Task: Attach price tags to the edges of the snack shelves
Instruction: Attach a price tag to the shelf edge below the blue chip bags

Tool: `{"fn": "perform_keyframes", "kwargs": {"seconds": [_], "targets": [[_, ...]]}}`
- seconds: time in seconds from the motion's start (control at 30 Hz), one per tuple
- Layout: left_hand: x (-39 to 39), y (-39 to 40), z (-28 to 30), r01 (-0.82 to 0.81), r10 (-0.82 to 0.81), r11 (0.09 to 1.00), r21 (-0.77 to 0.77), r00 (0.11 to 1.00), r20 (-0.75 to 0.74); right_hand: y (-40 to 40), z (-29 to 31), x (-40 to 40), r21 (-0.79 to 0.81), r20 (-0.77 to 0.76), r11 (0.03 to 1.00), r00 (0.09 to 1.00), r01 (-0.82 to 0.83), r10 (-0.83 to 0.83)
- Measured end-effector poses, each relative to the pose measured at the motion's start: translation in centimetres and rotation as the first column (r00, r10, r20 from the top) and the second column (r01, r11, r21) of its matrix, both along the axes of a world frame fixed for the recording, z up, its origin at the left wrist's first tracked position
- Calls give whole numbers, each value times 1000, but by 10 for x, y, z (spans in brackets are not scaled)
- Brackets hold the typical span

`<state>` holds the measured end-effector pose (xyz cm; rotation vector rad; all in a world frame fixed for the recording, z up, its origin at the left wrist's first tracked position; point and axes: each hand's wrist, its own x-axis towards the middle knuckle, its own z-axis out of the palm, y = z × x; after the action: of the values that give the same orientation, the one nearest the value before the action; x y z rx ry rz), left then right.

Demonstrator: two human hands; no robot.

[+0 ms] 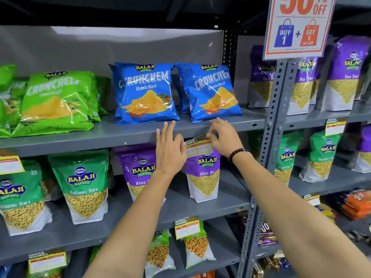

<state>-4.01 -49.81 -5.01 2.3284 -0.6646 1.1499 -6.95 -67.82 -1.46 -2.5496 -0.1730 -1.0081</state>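
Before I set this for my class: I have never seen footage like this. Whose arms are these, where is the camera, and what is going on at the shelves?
A person wears the camera on the head, so both arms reach in from below. The right hand pinches a price tag at the grey shelf edge; the left hand, fingers spread, sits beside the tag. On that shelf stand blue Crunchem bags and green bags. Below are purple Aloo Sev pouches.

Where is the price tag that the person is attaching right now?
The price tag hangs at the front edge of the grey shelf under the blue Crunchem bags, between the left hand and right hand.
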Motion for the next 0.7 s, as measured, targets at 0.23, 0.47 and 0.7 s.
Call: {"fn": "perform_keyframes", "kwargs": {"seconds": [0.23,0.47,0.7], "targets": [[8,18,13,-47,47,997,61,999,-11,10,-6,8,50,-11,998,999,34,-33],[11,15,21,-127,127,985,118,992,5,14,-1,15,73,4,992,994,104,-105],[13,14,31,-173,172,976,132,985,16,17,11,17,80,-29,986,989,144,-142]]}}
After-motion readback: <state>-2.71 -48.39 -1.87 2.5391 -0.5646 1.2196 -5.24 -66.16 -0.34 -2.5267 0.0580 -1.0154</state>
